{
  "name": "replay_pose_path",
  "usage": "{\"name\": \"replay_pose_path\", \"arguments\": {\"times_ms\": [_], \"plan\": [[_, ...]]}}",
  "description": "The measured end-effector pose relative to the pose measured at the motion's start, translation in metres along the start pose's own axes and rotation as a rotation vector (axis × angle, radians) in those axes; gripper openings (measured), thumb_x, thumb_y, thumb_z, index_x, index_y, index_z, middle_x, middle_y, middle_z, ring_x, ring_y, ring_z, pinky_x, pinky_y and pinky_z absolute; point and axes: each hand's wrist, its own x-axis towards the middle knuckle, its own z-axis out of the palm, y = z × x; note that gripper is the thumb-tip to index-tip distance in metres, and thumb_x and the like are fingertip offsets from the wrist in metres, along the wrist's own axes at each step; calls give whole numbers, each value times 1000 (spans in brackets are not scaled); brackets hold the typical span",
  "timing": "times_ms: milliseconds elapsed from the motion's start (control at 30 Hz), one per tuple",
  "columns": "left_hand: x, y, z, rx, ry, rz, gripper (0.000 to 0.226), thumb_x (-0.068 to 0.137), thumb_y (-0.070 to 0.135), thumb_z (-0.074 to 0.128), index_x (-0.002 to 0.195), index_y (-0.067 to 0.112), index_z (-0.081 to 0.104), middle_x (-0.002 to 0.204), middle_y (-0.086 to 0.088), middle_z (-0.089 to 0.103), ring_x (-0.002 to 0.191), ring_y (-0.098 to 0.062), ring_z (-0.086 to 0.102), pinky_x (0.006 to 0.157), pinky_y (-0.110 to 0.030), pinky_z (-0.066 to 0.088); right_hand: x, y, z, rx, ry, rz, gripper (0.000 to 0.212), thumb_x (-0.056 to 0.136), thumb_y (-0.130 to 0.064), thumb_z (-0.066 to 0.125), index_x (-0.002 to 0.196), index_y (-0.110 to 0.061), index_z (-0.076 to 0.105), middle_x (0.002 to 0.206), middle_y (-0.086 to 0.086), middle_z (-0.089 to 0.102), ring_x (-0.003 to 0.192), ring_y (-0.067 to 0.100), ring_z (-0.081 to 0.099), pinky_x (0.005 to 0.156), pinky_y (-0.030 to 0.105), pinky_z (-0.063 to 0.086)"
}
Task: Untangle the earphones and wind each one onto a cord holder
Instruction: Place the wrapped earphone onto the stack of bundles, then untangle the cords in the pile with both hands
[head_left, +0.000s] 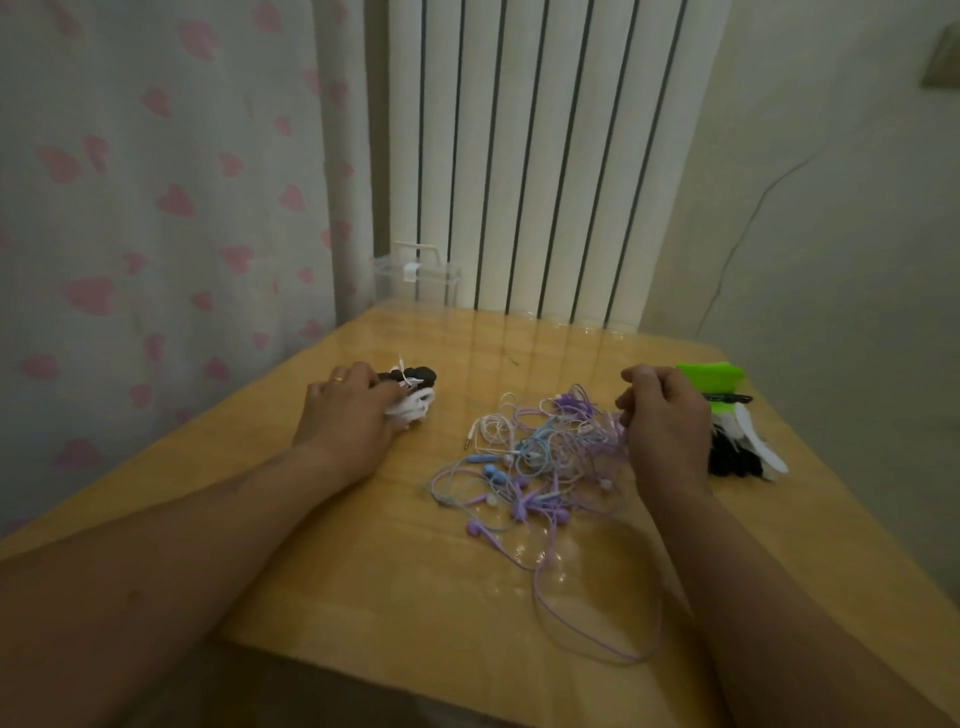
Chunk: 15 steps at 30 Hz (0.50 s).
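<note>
A tangle of purple, blue and pink earphones (540, 457) lies in the middle of the wooden table (415, 597); one long purple loop trails toward the front. My left hand (348, 415) grips a white earphone wound on a black cord holder (413, 395) at the left. My right hand (665, 415) is curled at the tangle's right edge and pinches thin purple strands. Behind that hand lies a pile of cord holders (743, 441), black and white, partly hidden.
A green object (711, 376) and a black pen (727, 399) lie at the table's right edge. A clear plastic box (415, 278) stands at the back by a white radiator (530, 156). A heart-print curtain (156, 208) hangs at left.
</note>
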Motion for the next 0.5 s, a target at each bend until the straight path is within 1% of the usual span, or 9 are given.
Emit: {"name": "replay_pose_path", "arguments": {"times_ms": [67,133,200,233,267,333,400,433,500], "plan": [[-1,10,-2,-24,-17,-13,52,93,40,67,143,33,55,133,-2,50,126,-28,46,104,-46,36,6,-9,0,0,-22,46,19,102,-25,55,93,-17,70,77,4,66,68,18,59,64,40,48],[-12,28,-5,-161,16,45,60,89,27,67,147,30,53,137,-1,48,128,-27,46,107,-46,37,11,-16,-2,-43,-117,103,18,102,-23,56,93,-16,70,79,6,67,70,20,59,61,37,48],[-27,48,-7,-353,19,126,53,90,23,69,141,29,57,137,3,49,127,-17,47,108,-40,39,11,-21,-6,-93,-258,161,17,103,-20,57,95,-12,70,81,9,68,70,21,59,59,34,47],[-35,57,-8,-429,-19,171,45,93,24,68,138,29,60,135,6,50,125,-11,46,109,-35,40,9,-21,-8,-147,-319,163,17,104,-20,58,97,-11,70,83,9,69,70,20,60,58,33,48],[-42,65,-8,-471,-65,217,38,97,27,67,134,29,62,133,9,52,124,-8,47,108,-32,40,5,-21,-10,-219,-365,139,16,105,-21,58,98,-12,70,85,8,70,71,19,61,58,32,49],[-51,79,-5,-489,-118,281,30,101,34,64,130,28,66,126,10,56,118,-6,52,104,-31,44,-3,-17,-15,-355,-408,33,14,105,-18,56,102,-17,70,88,3,70,73,18,64,58,28,50],[-53,87,1,-509,-117,262,27,103,35,61,128,27,68,120,10,56,113,-8,55,100,-33,48,-12,-9,-17,-502,-457,-105,21,106,-14,52,111,-25,69,95,-1,68,76,17,64,60,28,51],[-52,89,2,-524,-112,231,26,104,34,59,127,26,68,116,11,56,110,-9,56,98,-34,49,-15,-6,-17,-583,-504,-189,28,105,-11,51,117,-28,69,102,-2,66,82,16,63,66,30,53],[-49,90,6,-533,-123,172,22,105,29,57,123,24,69,110,10,57,105,-10,57,96,-36,50,-19,0,-13,-715,-628,-311,40,99,-8,54,127,-33,66,115,-5,57,101,13,58,86,35,54]]}}
